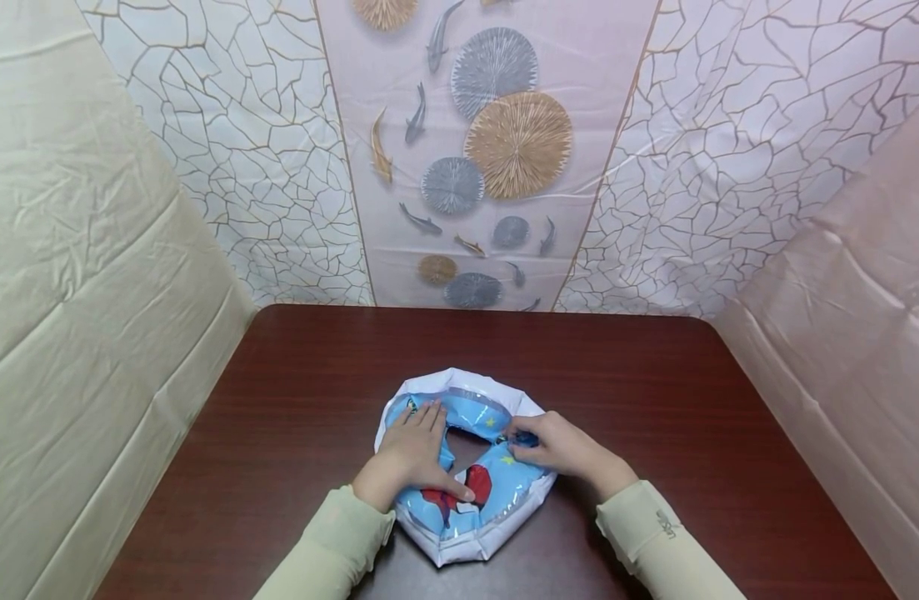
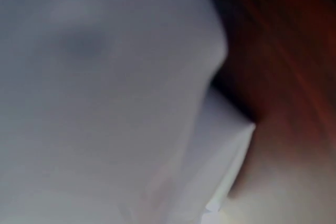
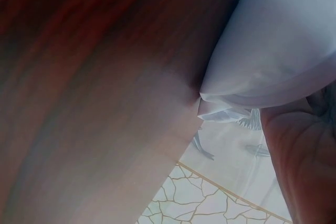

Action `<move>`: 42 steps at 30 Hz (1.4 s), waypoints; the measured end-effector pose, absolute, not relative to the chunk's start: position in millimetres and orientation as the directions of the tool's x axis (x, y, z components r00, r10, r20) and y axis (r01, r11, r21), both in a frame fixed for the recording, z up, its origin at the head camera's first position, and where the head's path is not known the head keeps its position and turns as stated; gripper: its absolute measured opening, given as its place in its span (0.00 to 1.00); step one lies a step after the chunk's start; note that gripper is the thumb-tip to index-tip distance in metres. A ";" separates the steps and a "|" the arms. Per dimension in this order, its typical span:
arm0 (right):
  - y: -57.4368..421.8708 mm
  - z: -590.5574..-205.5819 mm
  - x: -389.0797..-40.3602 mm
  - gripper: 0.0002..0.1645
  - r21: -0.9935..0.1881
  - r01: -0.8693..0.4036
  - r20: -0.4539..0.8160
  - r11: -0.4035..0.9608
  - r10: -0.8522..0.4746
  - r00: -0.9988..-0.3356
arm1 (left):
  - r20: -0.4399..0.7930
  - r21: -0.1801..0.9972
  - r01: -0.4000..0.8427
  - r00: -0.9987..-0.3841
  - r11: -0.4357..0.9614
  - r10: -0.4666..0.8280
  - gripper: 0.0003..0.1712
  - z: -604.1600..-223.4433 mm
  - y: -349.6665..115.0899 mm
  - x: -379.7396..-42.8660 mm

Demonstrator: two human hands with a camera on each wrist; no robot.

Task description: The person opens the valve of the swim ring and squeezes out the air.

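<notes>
A partly inflated swim ring, blue on top with a white outer side and a red printed figure, lies on the table. My left hand rests on its left part, fingers spread and straight, thumb across the red print. On the right part, my right hand pinches the ring near its inner edge, beside a small dark blue piece partly hidden by the fingers. The ring's white side fills much of the left wrist view, blurred. In the right wrist view, its white side bulges above my palm.
The dark red-brown wooden table extends around the ring on all sides. A patterned cloth with fish and round leaves hangs behind the table's far edge. Beige cloth drapes down the left and right sides.
</notes>
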State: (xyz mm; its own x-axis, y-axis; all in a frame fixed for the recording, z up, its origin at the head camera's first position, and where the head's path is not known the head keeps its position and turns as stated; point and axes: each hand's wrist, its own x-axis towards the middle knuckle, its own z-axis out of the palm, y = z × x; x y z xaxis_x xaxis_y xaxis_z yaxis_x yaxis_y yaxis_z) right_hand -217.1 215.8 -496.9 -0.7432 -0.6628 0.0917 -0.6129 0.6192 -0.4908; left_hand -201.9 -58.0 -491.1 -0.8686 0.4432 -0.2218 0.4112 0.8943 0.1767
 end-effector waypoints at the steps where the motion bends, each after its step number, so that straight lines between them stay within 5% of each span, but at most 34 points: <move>1: 215.7 -496.8 -216.9 0.08 -0.491 -0.610 0.089 0.622 -0.661 -0.745 | -0.223 0.177 0.411 -0.868 0.894 0.443 0.81 -490.8 -58.1 -201.6; 42: 217.6 -501.3 -219.1 0.06 -0.489 -0.612 0.094 0.621 -0.661 -0.745 | -0.235 0.127 0.420 -0.867 0.898 0.439 0.81 -484.0 -55.2 -197.5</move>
State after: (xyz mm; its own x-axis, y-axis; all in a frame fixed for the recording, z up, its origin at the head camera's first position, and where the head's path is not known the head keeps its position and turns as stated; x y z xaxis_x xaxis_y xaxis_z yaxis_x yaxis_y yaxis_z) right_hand -219.1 217.6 -501.3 -0.7448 -0.6606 0.0937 -0.6124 0.6211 -0.4891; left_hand -197.5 -55.2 -484.0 -0.8671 0.4391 -0.2352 0.4204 0.8983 0.1274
